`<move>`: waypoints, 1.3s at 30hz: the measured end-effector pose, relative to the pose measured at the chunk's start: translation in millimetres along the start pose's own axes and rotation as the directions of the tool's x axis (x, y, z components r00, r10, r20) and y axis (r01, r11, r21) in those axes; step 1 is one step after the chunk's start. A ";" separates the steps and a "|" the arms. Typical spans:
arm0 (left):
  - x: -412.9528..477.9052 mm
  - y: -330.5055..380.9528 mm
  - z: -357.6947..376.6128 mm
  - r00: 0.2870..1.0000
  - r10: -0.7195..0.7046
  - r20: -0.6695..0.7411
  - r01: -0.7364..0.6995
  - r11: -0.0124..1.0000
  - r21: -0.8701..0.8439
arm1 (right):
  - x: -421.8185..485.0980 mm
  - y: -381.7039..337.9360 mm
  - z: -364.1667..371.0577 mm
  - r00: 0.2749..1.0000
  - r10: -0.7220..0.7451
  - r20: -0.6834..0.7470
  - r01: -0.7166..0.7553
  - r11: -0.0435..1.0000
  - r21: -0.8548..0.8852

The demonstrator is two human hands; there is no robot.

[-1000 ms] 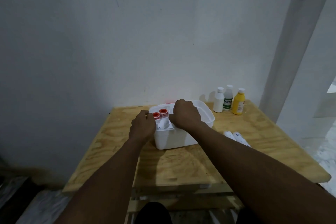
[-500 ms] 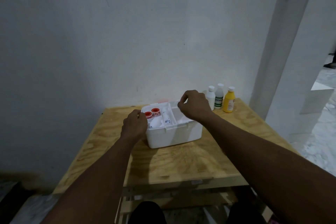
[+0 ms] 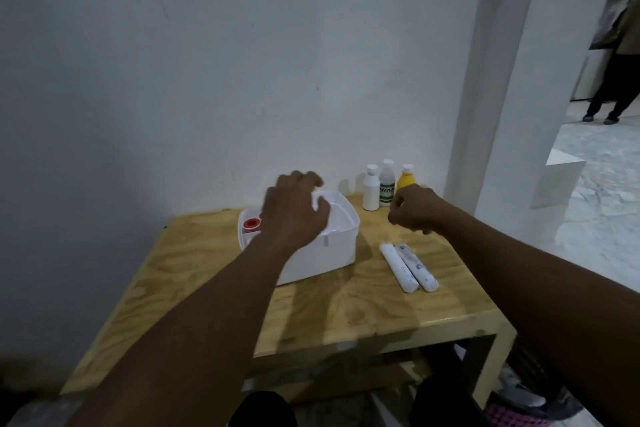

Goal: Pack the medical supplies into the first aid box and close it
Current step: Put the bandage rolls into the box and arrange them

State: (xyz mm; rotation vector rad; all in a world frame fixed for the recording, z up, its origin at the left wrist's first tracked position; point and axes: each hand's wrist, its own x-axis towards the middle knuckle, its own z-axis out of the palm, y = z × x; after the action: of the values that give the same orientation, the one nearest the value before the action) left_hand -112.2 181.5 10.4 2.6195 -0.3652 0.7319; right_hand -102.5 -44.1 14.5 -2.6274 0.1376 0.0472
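An open white first aid box (image 3: 332, 253) stands on the wooden table (image 3: 346, 308). A red-capped tape roll (image 3: 251, 224) shows in its left compartment. My left hand (image 3: 294, 215) hovers over the box with fingers spread, hiding most of the inside. My right hand (image 3: 414, 211) is loosely curled in the air right of the box, in front of three bottles: a white bottle (image 3: 371, 192), a green-labelled bottle (image 3: 387, 184) and a yellow bottle (image 3: 406, 178). Two white wrapped rolls (image 3: 407, 267) lie side by side on the table right of the box.
The table stands against a white wall (image 3: 242, 80), with a white pillar (image 3: 491, 80) at its right. A person stands far off at the upper right (image 3: 620, 55). The table's right edge drops to a pale floor.
The view has swung left and down. My left hand has moved from the box's left edge to above the box. My right hand has left the box and moved right toward the bottles.
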 end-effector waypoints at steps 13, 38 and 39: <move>-7.0 117.8 68.4 0.768 -0.006 0.641 -0.111 0.983 0.143 | -8.9 60.0 18.7 0.981 0.010 0.196 0.006 0.997 -0.081; 12.9 115.5 87.8 0.900 -0.149 0.409 0.265 0.933 -0.244 | -2.8 79.3 -5.1 0.956 -0.094 -0.278 0.149 0.972 0.183; 12.0 114.9 88.9 0.901 -0.143 0.410 0.260 0.934 -0.245 | -2.9 80.5 -3.6 0.956 -0.101 -0.276 0.153 0.973 0.173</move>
State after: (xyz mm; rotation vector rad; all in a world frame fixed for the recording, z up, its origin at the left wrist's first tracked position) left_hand -103.2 38.8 -18.3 2.4511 -0.2755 0.0736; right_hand -113.9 -115.4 -21.3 -2.4301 0.0601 -0.3481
